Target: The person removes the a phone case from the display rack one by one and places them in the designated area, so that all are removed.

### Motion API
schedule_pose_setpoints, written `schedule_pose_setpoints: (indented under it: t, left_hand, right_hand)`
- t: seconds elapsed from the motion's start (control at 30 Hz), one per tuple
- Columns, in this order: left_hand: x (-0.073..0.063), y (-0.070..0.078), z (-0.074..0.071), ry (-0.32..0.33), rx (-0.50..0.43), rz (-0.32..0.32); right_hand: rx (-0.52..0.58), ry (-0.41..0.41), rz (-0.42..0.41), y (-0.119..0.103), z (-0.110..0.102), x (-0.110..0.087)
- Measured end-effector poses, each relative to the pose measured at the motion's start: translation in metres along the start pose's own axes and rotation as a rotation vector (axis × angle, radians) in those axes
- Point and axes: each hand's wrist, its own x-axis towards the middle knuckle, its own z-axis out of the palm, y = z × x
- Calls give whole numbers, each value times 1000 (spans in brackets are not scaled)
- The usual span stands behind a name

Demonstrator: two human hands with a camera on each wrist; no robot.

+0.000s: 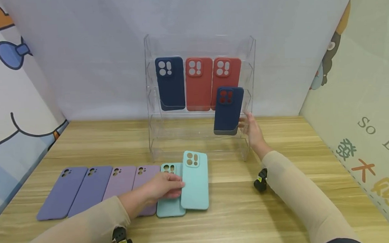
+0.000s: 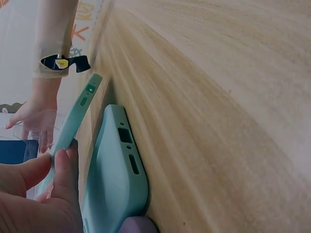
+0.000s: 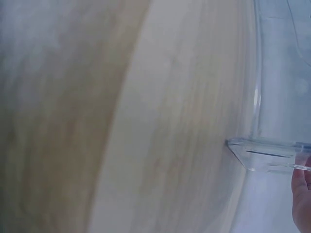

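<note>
My left hand [image 1: 166, 187] pinches the left edge of a mint-green phone case [image 1: 195, 182] between thumb and fingers. That case is tilted up over a second mint case [image 2: 116, 174] lying on the table, as the left wrist view shows. My right hand [image 1: 253, 132] is at the right side of a clear acrylic rack [image 1: 202, 153], fingers extended beside a dark blue phone case [image 1: 229, 111]. This blue case stands on a lower tier, overlapping one of two red cases [image 1: 199, 83] behind. Another dark blue case [image 1: 171, 84] stands at the upper left.
Left of the mint cases, two lilac cases [image 1: 146, 173] and two violet-blue cases [image 1: 62, 194] lie in a row on the wooden table [image 1: 236, 213]. A white backdrop [image 1: 99, 67] rises behind the rack. Printed cartoon panels [image 1: 358, 105] flank both sides.
</note>
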Motion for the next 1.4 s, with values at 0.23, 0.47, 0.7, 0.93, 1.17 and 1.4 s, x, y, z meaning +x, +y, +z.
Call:
schedule_pose_setpoints:
  t: [0.23, 0.47, 0.7, 0.93, 1.17, 1.4]
  left_hand:
    - [-2, -3, 3, -40, -57, -16]
    - [-7, -3, 0, -144, -10, -31]
    - [-12, 4, -5, -218, 69, -34]
    - [-12, 6, -9, -243, 82, -11]
    - [-13, 6, -14, -263, 86, 4]
    - [-8, 11, -24, -227, 83, 49]
  right_hand:
    - [-11, 0, 8, 1, 0, 0]
    - [-12, -1, -5, 0, 0, 0]
    - [-5, 2, -7, 1, 0, 1]
    - [-2, 10, -5, 4, 0, 3]
    - [3, 10, -12, 3, 1, 2]
    - [3, 4, -10, 2, 1, 2]
